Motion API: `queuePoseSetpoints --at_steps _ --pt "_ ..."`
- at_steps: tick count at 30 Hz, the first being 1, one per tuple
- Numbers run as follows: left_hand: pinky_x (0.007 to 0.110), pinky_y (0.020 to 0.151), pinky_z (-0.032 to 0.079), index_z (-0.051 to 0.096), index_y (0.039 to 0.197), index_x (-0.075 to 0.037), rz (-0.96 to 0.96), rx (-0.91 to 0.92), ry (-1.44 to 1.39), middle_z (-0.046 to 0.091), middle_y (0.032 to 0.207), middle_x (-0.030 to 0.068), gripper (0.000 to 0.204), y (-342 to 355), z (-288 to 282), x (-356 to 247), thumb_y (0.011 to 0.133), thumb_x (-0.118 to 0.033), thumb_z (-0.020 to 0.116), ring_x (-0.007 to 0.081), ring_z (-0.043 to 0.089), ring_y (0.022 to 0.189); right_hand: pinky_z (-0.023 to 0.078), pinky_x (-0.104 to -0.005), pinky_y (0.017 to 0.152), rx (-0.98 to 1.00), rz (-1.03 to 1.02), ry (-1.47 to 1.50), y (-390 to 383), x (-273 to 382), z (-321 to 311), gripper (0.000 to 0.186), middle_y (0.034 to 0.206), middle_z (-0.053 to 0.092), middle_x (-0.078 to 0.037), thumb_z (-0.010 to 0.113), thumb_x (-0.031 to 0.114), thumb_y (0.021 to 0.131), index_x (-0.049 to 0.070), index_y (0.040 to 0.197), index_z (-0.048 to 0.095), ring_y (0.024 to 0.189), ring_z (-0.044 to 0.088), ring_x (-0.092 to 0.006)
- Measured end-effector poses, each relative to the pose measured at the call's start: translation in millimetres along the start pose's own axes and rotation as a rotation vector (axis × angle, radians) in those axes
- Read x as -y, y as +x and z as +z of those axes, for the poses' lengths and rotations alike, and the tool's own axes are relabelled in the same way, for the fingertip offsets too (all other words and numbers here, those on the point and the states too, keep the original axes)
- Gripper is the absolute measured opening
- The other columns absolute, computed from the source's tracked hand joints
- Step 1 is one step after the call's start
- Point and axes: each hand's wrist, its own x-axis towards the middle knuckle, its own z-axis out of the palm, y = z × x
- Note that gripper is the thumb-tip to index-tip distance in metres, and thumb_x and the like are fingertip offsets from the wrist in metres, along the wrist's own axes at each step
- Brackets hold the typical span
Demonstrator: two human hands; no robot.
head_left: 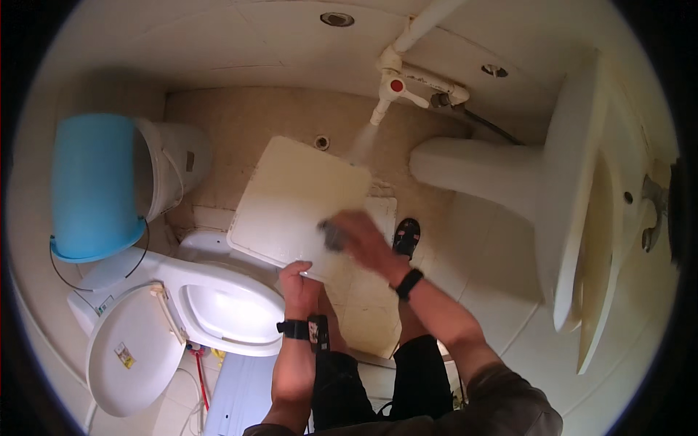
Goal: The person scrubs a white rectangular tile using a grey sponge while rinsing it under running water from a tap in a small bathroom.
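A square white panel point(298, 196) with rounded corners is held tilted in front of me, below a running tap point(392, 86) with a red-dotted handle. Water falls from its spout onto the panel's far right corner. My left hand point(296, 280) grips the panel's near edge, thumb on top. On the panel's face, my right hand point(360, 236) presses a dark grey scouring pad point(332, 236); both are smeared by motion, so the pad's exact kind is hard to make out.
To the left stands a white toilet point(233, 312) with its lid point(134, 349) raised. A blue bucket point(94, 185) lies tipped beside a white bucket point(171, 167). A pedestal sink point(560, 196) is at right. The floor drain point(321, 142) lies beyond the panel.
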Motion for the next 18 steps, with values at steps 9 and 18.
queuePoseSetpoints --at_steps 9,18 --pt "0.044 0.098 0.040 0.049 0.113 0.010 -0.078 0.086 -0.148 0.057 0.110 0.0198 0.050 -26 -29 -7 0.063 0.004 0.049 0.0353 0.052 0.107 0.038 -0.0401 0.095 -0.158 0.178 -0.013 -15 -1 -19 0.046 0.115 0.053 -0.016 0.060 -0.004 0.069 0.005 0.114 0.051 0.110 0.048 -0.0361" --pt "0.042 0.090 0.047 0.049 0.118 0.007 -0.197 0.105 0.217 0.059 0.107 0.0190 0.060 -45 -41 -37 0.058 0.005 0.049 0.0338 0.059 0.099 0.041 -0.0386 0.093 -0.029 0.562 0.030 -87 -8 -25 0.052 0.117 0.052 -0.015 0.070 0.004 0.070 0.006 0.117 0.048 0.110 0.051 -0.0332"
